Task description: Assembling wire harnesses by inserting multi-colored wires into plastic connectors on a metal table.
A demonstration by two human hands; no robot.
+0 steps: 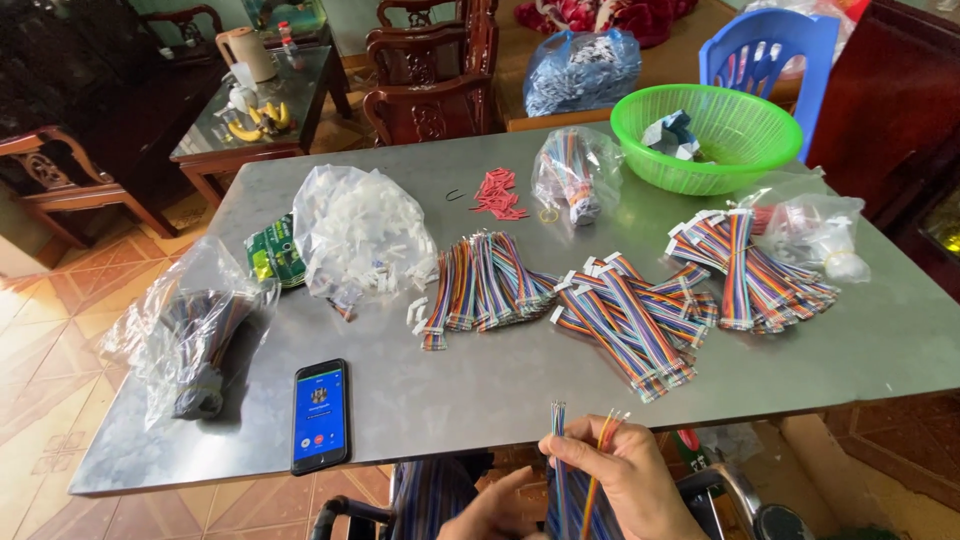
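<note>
Wires [570, 470], a multicoloured strip, stand upright at the table's [500, 390] near edge, pinched in the right hand [625, 480]. Left hand [490, 510] curls closed around the strip lower down. Phone [320, 415] lies left; wire bundles [620, 310] lie farther off.

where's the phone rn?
Head view: the phone lies screen-up near the table's front-left edge, right of the clear bag of wires.
</note>
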